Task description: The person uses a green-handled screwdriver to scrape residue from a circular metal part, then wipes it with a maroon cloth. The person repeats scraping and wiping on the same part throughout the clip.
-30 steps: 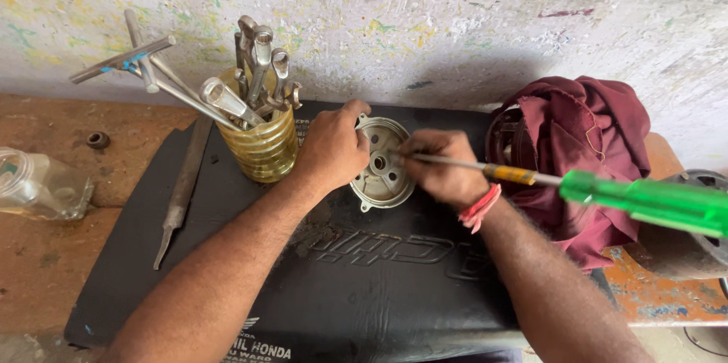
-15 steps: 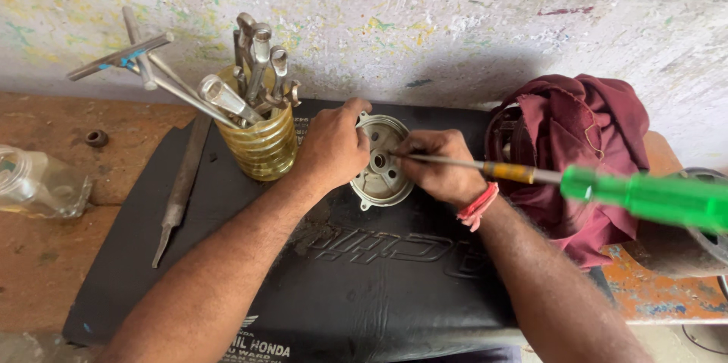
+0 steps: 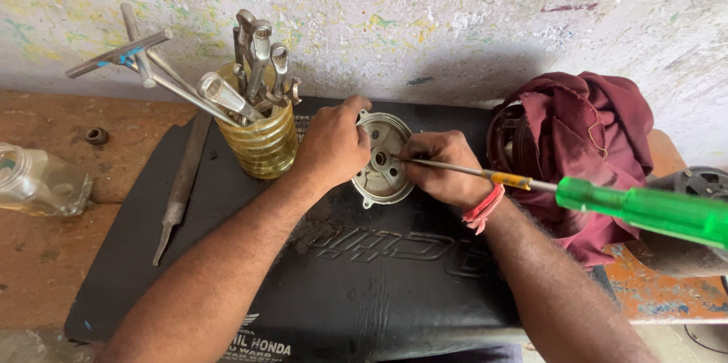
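- Left hand (image 3: 334, 147) curls over the left rim of a round grey metal cover (image 3: 381, 160), thumb up at its far edge, fingers closed on the part and steadying it.
- Right hand (image 3: 444, 169) closes around the thin steel shaft of a screwdriver (image 3: 531, 183), pinching it near the tip, which is set at the centre hole of the metal cover.
- The screwdriver's translucent green handle reaches out to the right and near, beyond the wrist, where a red thread band (image 3: 483, 210) is tied.
- The metal cover lies flat on a black rubber mat (image 3: 364, 272) that covers the middle of the worn orange-brown surface (image 3: 45, 257), between the two hands and towards the far edge.
- Just left of the left hand stands a ribbed yellow plastic jar (image 3: 262, 143) packed with spanners and a T-handle wrench (image 3: 121, 56) leaning out to the left.
- A long metal file (image 3: 182, 181) lies at the left edge of the mat, its tang pointing near.
- A clear glass jar (image 3: 38, 181) lies on its side at the far left, with a small nut (image 3: 95, 135) beyond it.
- A crumpled maroon cloth (image 3: 584, 143) is heaped over a dark round part to the right of the right hand.
- A paint-flecked white wall (image 3: 455, 14) rises behind.
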